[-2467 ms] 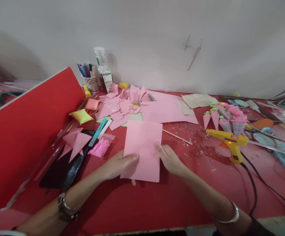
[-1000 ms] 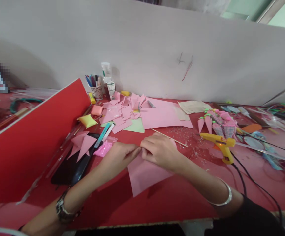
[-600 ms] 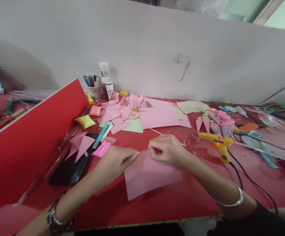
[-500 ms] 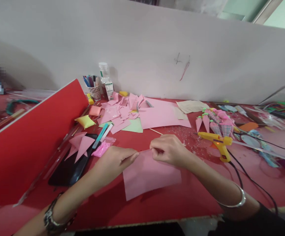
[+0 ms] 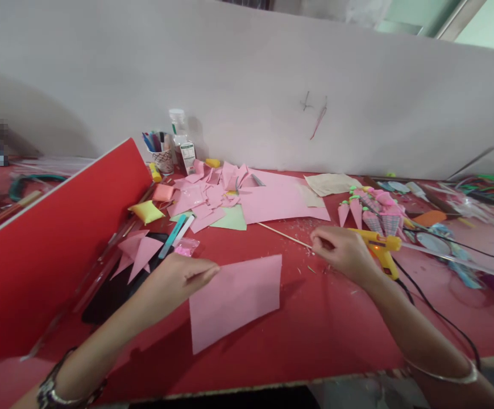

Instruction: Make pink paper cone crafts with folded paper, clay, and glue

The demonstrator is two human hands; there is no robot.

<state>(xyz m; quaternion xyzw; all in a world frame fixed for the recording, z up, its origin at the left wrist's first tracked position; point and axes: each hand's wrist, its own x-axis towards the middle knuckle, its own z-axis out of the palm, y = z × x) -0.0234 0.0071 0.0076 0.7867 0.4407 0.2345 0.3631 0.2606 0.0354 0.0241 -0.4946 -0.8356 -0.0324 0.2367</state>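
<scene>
My left hand [image 5: 177, 278] is closed on the left edge of a pink paper sheet [image 5: 238, 298] and holds it just above the red table [image 5: 323, 335]. My right hand [image 5: 344, 254] is off the sheet, over to the right. Its fingers are pinched at the near end of a thin wooden stick [image 5: 281, 233] that lies on the table. A yellow glue gun [image 5: 384, 250] stands right behind that hand.
A red board [image 5: 59, 238] leans along the left. Beside it a black phone [image 5: 111, 287] carries pink triangles [image 5: 139, 250]. Pink paper scraps [image 5: 212, 193], a pen cup [image 5: 161, 154] and a bottle [image 5: 180, 136] sit at the back. Paper cones [image 5: 374, 207] and the gun's cable [image 5: 443, 321] are right.
My right hand has let go of the pink sheet and moved right to the wooden stick. My left hand has drawn the sheet leftwards, alone on its edge.
</scene>
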